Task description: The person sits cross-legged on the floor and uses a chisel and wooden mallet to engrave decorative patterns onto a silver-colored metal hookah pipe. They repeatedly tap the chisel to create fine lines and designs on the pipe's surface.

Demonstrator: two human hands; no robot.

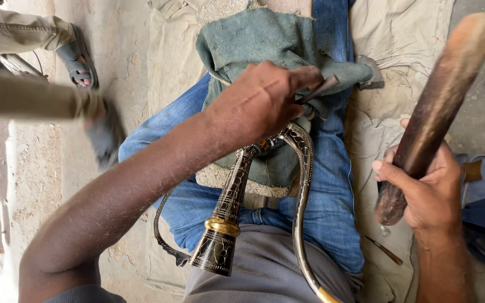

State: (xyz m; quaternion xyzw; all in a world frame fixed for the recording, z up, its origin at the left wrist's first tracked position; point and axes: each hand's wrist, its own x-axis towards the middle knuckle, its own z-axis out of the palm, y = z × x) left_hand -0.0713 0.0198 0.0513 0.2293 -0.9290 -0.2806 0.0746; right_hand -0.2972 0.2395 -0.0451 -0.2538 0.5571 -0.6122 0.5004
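Engraved brass horn point(220, 235) lies across the lap, its tubing half hidden under the left hand point(262, 101) gripping a chisel point(318, 90); right hand point(428, 191) clenches a wooden mallet point(439, 106).

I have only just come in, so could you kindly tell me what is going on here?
A person sits with a green cloth over their lap and a curved, engraved metal horn lying across it. Their left hand holds a small metal tool against the horn's bend. Their right hand grips a wooden stick, raised off to the side. Another person's sandalled feet are nearby.
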